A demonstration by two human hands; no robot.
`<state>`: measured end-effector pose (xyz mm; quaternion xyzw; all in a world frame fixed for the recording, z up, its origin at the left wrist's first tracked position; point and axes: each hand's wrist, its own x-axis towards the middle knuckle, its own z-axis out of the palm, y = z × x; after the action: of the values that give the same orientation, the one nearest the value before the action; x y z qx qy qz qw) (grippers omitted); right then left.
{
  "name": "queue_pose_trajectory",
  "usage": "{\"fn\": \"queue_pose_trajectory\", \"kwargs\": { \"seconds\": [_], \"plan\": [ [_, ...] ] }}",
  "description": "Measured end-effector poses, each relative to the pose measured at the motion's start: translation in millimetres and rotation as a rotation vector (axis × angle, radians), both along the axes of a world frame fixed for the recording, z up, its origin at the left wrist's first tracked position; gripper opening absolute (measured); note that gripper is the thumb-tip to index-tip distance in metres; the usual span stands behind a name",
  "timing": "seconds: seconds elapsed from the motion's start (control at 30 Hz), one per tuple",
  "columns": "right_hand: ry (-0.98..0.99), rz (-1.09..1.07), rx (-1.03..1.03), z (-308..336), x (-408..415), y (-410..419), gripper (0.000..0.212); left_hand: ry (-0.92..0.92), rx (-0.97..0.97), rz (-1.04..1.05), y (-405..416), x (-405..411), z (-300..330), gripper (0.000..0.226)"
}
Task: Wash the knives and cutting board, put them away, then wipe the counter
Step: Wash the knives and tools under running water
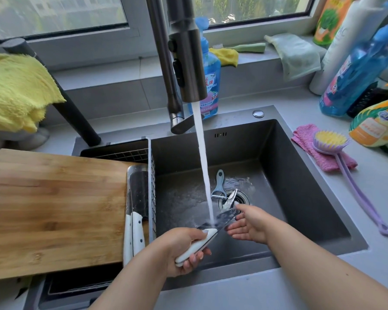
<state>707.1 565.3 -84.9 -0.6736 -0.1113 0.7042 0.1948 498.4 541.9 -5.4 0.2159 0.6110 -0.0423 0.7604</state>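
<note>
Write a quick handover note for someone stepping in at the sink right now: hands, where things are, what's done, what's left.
Left hand grips the white handle of a knife, blade under the running water.
Right hand is open beside the blade tip, holding nothing.
Two more white-handled knives lie in the drain basket. Cutting board lies left of the sink.
A peeler lies near the drain.
Left: finish the knives, wash the board, put everything away, wipe the counter.

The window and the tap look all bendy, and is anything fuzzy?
In the head view the wide lens curves the window frame and tilts the faucet; daylight comes from the window; the bottles at the right edge smear; the knife under the water looks slightly blurred.
</note>
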Motion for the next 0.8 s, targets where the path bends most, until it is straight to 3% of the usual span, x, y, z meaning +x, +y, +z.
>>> {"fn": "queue_pose_trajectory", "kwargs": {
  "seconds": [0.13,0.3,0.57,0.8],
  "plan": [
    [0.174,-0.115,-0.103,3,-1,1,0.065,0.052,0.042,-0.107,0,0,-2,0.033],
    [0.313,-0.364,-0.167,6,-4,-1,0.051,0.09,0.122,-0.222,1,1,-2,0.022],
    [0.398,-0.461,-0.156,3,-16,-11,0.045,0.283,0.381,-0.581,8,-4,2,0.026],
    [0.411,-0.466,-0.148,9,-15,-14,0.045,0.4,0.449,-0.663,12,-5,4,0.027]
  ]
}}
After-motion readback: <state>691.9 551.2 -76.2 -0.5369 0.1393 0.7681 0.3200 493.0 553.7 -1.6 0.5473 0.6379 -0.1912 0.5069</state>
